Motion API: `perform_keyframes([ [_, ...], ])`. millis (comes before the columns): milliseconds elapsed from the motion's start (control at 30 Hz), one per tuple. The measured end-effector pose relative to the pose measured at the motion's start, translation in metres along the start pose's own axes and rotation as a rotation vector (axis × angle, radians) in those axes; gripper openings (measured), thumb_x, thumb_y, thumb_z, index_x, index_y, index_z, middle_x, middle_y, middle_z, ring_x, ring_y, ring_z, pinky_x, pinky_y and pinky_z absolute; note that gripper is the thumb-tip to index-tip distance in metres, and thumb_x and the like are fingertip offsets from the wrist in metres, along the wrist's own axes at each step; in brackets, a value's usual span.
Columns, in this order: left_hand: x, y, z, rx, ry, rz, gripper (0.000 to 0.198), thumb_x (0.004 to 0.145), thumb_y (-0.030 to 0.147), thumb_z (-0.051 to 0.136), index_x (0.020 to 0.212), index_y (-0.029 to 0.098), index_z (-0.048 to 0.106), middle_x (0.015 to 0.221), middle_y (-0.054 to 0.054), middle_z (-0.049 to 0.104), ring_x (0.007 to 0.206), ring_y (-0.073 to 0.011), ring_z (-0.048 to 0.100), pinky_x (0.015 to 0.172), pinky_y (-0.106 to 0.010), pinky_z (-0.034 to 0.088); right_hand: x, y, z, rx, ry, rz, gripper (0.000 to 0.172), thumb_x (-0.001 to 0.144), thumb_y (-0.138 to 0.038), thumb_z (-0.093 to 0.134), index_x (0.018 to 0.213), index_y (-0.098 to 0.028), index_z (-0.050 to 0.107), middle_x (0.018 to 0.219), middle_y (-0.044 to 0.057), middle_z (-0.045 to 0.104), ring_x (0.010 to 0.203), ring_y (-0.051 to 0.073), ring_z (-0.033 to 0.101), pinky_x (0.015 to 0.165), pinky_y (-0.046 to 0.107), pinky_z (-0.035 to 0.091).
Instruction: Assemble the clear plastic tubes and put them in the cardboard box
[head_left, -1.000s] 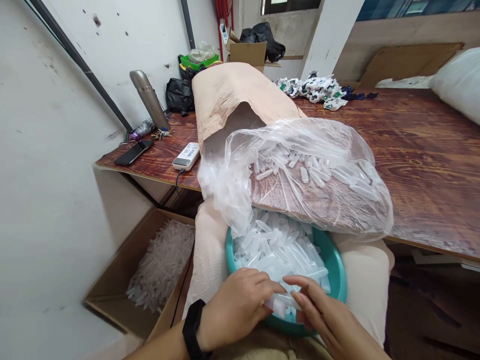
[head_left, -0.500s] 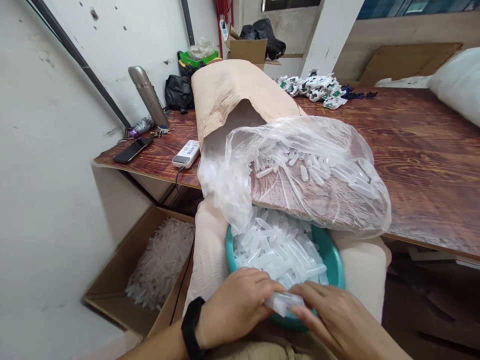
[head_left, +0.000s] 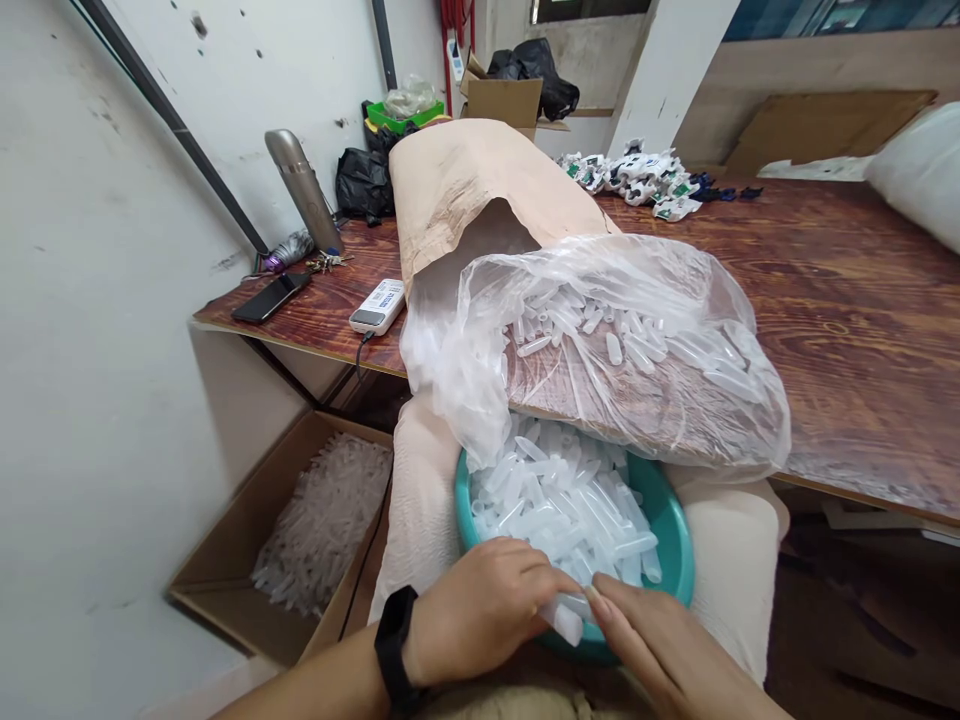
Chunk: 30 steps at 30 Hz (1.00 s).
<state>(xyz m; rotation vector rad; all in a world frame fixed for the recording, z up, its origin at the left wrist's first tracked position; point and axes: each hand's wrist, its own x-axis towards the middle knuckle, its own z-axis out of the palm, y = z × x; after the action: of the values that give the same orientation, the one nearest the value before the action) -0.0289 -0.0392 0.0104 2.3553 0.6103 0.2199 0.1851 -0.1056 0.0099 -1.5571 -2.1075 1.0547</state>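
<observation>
Partly cut off by the lower edge, the right hand (head_left: 660, 655) and the wristbanded left hand (head_left: 480, 615) pinch their fingertips shut on a small translucent plastic tube (head_left: 568, 620) over the near rim of a round teal plastic basin (head_left: 673, 545) heaped with more tubes; the curled left fingers hide whether more than one piece is held. A crumpled clear plastic bag (head_left: 637, 370), spilling from a tan paper sack (head_left: 465, 190) on the brown wood-grain desk (head_left: 862, 290), droops over the basin's far side and hides it, beside an open cardboard box (head_left: 217, 570) on the floor.
</observation>
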Motion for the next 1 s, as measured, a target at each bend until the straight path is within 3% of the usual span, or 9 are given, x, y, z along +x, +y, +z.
perform_keyframes([
  [100,0.005,-0.006,-0.002,0.006,0.022,0.034,0.025,0.095,0.014,0.052,0.12,0.018,0.056,0.106,-0.006,0.07,0.1,-0.0212,0.064,0.093,-0.034,0.048,0.006,0.001,-0.003,0.15,-0.048,0.064,0.048,0.106,-0.048,0.02,0.077,-0.025,0.05,0.074,0.001,0.064,0.066,0.018,0.06,0.063,0.027,0.048],
  [200,0.011,-0.014,-0.008,0.014,0.11,-0.078,0.025,0.095,0.008,0.046,0.119,0.016,0.051,0.114,-0.008,0.065,0.109,-0.0217,0.06,0.096,-0.035,0.048,0.016,0.006,-0.008,0.121,-0.021,0.084,0.043,0.106,-0.047,0.025,0.079,-0.024,0.049,0.073,-0.001,0.06,0.067,0.017,0.059,0.064,0.027,0.048],
  [333,0.024,-0.024,-0.013,0.159,0.08,-0.323,0.02,0.093,0.012,0.052,0.112,0.017,0.049,0.107,-0.009,0.065,0.105,-0.0264,0.062,0.09,-0.04,0.05,0.025,0.018,-0.002,-0.137,-0.032,0.013,0.008,0.095,-0.023,0.054,0.091,-0.024,0.06,0.088,0.002,0.067,0.084,0.021,0.066,0.074,0.03,0.047],
  [433,0.035,-0.029,-0.008,0.189,0.007,-0.375,0.017,0.089,0.018,0.061,0.105,0.016,0.054,0.093,-0.01,0.069,0.093,-0.0309,0.066,0.083,-0.043,0.051,0.026,0.022,0.007,-0.162,-0.135,-0.033,0.035,0.082,-0.003,0.056,0.107,-0.026,0.066,0.105,0.003,0.069,0.097,0.022,0.068,0.083,0.031,0.049],
  [500,0.041,-0.031,-0.005,0.175,-0.007,-0.379,0.013,0.087,0.019,0.063,0.098,0.015,0.057,0.088,-0.011,0.07,0.09,-0.0322,0.068,0.081,-0.043,0.051,0.027,0.02,0.012,-0.177,-0.179,-0.013,0.045,0.078,0.002,0.052,0.11,-0.025,0.066,0.108,0.004,0.07,0.099,0.022,0.069,0.084,0.03,0.049],
  [733,0.035,-0.024,-0.008,0.02,0.08,-0.416,0.023,0.082,0.024,0.061,0.104,0.021,0.054,0.085,-0.002,0.068,0.084,-0.0247,0.067,0.074,-0.033,0.048,0.043,0.007,0.011,-0.24,-0.238,0.023,0.045,0.066,0.005,0.051,0.098,-0.02,0.072,0.099,0.009,0.076,0.094,0.028,0.072,0.079,0.032,0.05],
  [867,0.024,-0.016,-0.013,-0.326,0.214,-0.409,0.009,0.092,0.028,0.05,0.098,0.022,0.051,0.082,0.002,0.061,0.075,-0.0157,0.06,0.067,-0.026,0.044,0.051,0.006,0.011,-0.206,-0.256,-0.01,0.046,0.064,0.004,0.053,0.096,-0.021,0.074,0.094,0.007,0.077,0.089,0.026,0.072,0.076,0.03,0.049],
  [1000,0.017,-0.016,-0.012,-0.834,0.327,-0.41,0.023,0.094,0.042,0.052,0.097,0.02,0.053,0.071,0.005,0.049,0.064,-0.0122,0.046,0.062,-0.025,0.039,0.048,0.009,0.01,-0.159,-0.239,-0.022,0.036,0.073,0.0,0.056,0.098,-0.021,0.073,0.097,0.006,0.074,0.09,0.023,0.07,0.079,0.029,0.05],
])
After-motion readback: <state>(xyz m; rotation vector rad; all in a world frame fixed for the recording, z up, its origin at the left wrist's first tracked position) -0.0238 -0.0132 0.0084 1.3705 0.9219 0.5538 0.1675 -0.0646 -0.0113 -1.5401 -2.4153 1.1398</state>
